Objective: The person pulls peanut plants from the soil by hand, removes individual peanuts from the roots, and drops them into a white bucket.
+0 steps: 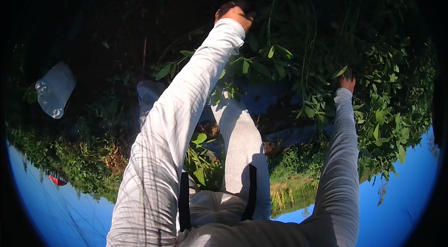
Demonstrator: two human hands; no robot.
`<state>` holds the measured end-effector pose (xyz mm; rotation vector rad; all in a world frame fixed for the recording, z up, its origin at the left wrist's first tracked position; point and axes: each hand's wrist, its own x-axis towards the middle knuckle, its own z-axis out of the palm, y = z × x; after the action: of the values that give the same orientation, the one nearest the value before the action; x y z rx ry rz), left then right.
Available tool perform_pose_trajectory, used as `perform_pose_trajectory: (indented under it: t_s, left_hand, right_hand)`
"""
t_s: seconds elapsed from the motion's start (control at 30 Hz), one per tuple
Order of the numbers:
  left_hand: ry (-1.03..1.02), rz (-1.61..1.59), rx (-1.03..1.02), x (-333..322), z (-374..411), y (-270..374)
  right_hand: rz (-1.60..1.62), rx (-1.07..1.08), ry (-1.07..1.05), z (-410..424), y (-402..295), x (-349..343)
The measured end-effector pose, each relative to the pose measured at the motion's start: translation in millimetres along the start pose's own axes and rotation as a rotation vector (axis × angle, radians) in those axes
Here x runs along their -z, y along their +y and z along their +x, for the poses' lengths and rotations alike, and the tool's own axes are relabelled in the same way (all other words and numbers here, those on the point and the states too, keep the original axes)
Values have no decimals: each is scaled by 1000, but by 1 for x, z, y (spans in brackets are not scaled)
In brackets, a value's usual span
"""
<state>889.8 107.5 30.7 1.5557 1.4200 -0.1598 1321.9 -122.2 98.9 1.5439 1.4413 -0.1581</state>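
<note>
Before me, my left hand (235, 14) reaches into dark, shaded foliage at the top of the view. Its fingers are curled, but deep shadow hides the fingertips and anything between them. Farther right, my right hand (347, 82) is in among leafy green plants (379, 107), and a leaf covers part of it. I cannot make out what it touches or grips. Leafy stems (273, 61) spread between the two hands, with long thin grass-like stalks (271, 12) arching over them.
A pale bag or bucket (55, 89) lies tilted at the left. Another pale object (150, 96) is partly hidden behind my left sleeve. Dark sheeting (259, 96) covers some ground beside my leg (241, 135). Black straps (250, 191) hang at my waist.
</note>
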Motion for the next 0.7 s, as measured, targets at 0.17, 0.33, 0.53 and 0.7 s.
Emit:
perform_pose_trajectory:
  t_s: [0.17,0.33,0.53,0.7]
  left_hand:
    - [-93,-78,99,-25,-27,-45]
    - [-253,-280,227,-38,-83,-60]
    - [-237,-413,270,-29,-115,-107]
    - [-143,-347,310,-12,-124,-155]
  right_hand:
    - [183,0,-608,60,-10,19]
    - [77,17,-206,118,-109,184]
    - [670,237,588,113,-290,392]
    - [373,706,619,144,-407,414]
